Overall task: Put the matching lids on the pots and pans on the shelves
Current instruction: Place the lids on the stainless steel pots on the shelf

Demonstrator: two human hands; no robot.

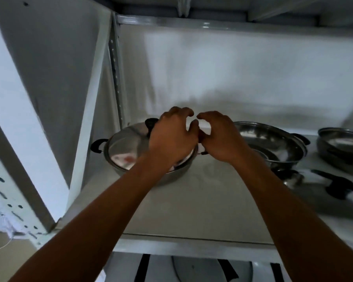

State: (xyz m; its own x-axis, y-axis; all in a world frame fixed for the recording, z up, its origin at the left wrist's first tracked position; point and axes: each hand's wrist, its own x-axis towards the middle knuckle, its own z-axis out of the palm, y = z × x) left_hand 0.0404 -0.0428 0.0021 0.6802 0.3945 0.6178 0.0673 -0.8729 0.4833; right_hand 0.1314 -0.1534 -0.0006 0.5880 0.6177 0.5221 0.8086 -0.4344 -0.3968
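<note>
Resting tilted in its two-handled steel pot (177,169), shiny lid (128,145) (black knob), left hand (171,137) and right hand (220,135) loosely open above.

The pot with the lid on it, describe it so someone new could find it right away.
On the white shelf, look to the far left beside the upright post. The lidded pot sits there under the left hand; the steel pans to its right are uncovered.

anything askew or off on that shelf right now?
Yes: the lid on the left pot sits tilted, its far edge raised and its near edge dipped inside the rim, not seated flat. The left hand is over it. The middle pot has no lid.
</note>
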